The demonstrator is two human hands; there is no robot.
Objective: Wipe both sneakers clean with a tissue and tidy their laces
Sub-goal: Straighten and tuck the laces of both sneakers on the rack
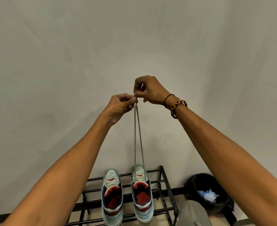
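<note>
Two pale green sneakers with red and navy linings stand side by side on a black metal rack (165,181), toes toward the wall. From the right sneaker (142,195) both ends of its grey lace (137,136) run straight up, pulled taut. High above the shoe, my left hand (119,106) and my right hand (149,91) meet and pinch the lace ends together between thumbs and fingertips. The left sneaker (112,196) has its lace lying across its tongue. No tissue is in either hand.
A black bin (210,193) lined with a dark bag stands right of the rack, with crumpled white and blue tissue inside. A plain beige wall fills the background. My knee in grey fabric (193,214) shows at the bottom, in front of the rack.
</note>
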